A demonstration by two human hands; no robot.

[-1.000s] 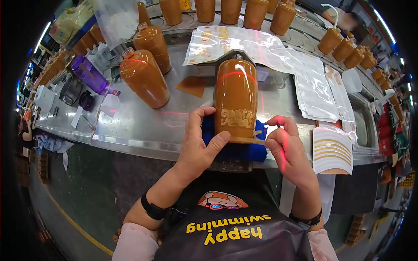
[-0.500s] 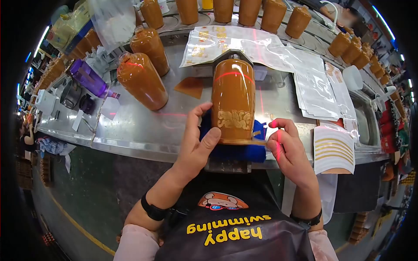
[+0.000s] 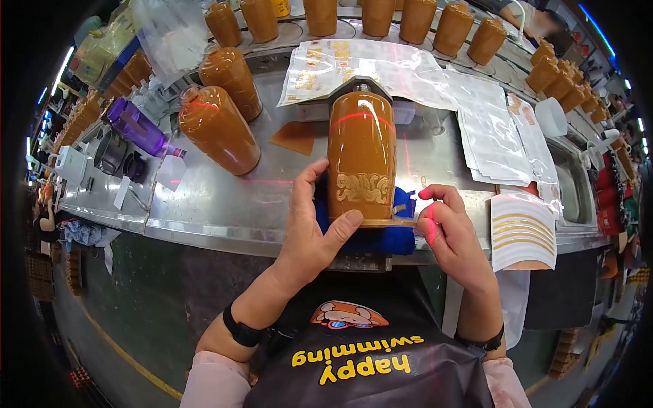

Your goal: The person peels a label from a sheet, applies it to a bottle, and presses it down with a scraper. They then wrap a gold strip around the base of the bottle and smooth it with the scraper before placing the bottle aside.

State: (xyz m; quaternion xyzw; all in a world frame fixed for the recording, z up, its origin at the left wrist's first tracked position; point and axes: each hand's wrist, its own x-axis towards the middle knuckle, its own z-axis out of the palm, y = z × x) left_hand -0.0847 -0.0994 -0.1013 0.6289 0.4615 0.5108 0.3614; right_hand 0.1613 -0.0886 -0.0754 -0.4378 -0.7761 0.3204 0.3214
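A glossy brown bottle (image 3: 361, 146) lies in front of me, its neck pointing away into a dark angled rest (image 3: 378, 84). A gold floral decal (image 3: 364, 188) sits near its base, and red laser lines cross it. My left hand (image 3: 306, 228) is curled about the bottle's left side, with the thumb pressed at the base edge. Along that edge runs a thin gold-brown strip (image 3: 398, 223). At the right, my right hand (image 3: 450, 234) pinches the strip's loose end between thumb and fingers. Beneath the bottle is a blue cloth (image 3: 384, 242).
Two brown bottles (image 3: 219, 129) stand on the metal bench at left, near a purple bottle (image 3: 138, 127). A sheet with curved gold strips (image 3: 522, 232) lies at right. Printed sheets (image 3: 371, 68) cover the back. Behind them, a conveyor carries several brown bottles (image 3: 454, 30); a sink (image 3: 575, 187) is far right.
My left thumb has slid rightward along the base edge of the bottle. My right hand has barely moved. Bottles on the back conveyor have shifted to the right.
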